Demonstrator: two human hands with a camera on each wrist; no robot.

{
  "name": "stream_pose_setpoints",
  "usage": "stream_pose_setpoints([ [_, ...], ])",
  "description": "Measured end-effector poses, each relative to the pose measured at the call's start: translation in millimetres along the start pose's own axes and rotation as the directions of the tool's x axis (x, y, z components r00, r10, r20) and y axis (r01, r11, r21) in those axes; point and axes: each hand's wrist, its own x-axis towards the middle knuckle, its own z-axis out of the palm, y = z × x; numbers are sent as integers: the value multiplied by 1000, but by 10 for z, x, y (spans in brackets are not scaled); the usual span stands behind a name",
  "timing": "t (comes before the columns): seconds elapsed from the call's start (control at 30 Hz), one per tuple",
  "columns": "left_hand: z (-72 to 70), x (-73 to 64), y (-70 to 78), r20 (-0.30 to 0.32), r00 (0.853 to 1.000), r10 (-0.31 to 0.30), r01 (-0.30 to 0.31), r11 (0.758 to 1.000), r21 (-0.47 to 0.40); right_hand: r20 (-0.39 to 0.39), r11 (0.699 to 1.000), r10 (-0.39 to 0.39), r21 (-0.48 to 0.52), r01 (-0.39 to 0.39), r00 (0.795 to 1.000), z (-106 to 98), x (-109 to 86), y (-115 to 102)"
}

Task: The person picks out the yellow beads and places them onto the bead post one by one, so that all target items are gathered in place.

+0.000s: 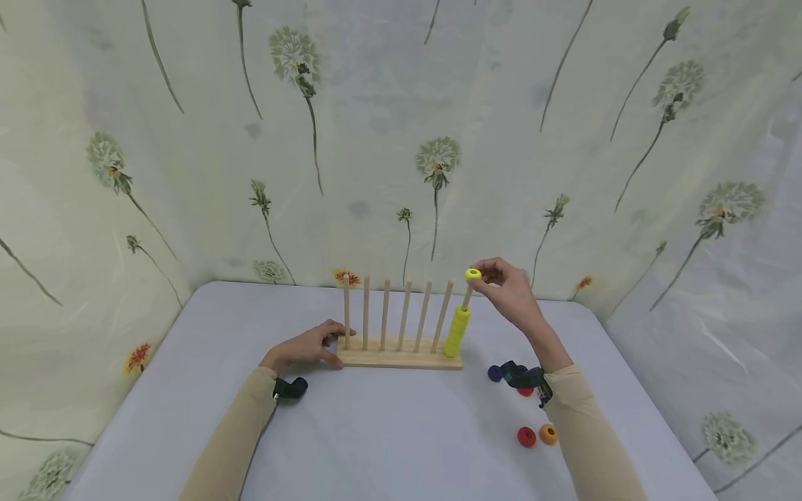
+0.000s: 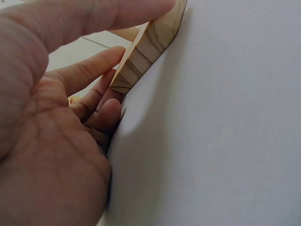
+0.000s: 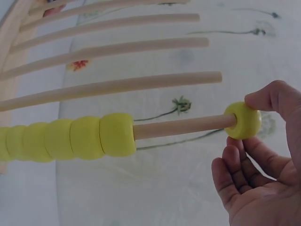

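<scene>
A wooden peg rack (image 1: 401,358) with a row of upright pegs stands on the table. My left hand (image 1: 310,346) grips the left end of its base, thumb at the front edge and fingers at the back. In the left wrist view the base's end grain (image 2: 141,56) shows between thumb and fingers. My right hand (image 1: 507,289) pinches a yellow bead (image 3: 247,121) between thumb and index finger at the top of the rightmost peg (image 3: 183,126), whose tip is inside the bead's hole. Lower on that peg sits a stack of yellow beads (image 1: 457,332), with bare peg between.
Right of the rack, a dark blue bead (image 1: 495,374) and a red bead (image 1: 525,391) lie near my right wrist, partly hidden by the wrist camera (image 1: 523,376). Closer to me are another red bead (image 1: 526,437) and an orange bead (image 1: 548,434). A dandelion-patterned curtain (image 1: 376,139) hangs behind the table.
</scene>
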Motion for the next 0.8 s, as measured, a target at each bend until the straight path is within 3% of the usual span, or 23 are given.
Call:
stream_pose_setpoints([
  [0.8, 4, 12, 0, -10, 1000, -15, 15, 1000, 5, 35, 1000, 22, 2, -23, 999, 32, -42, 23],
])
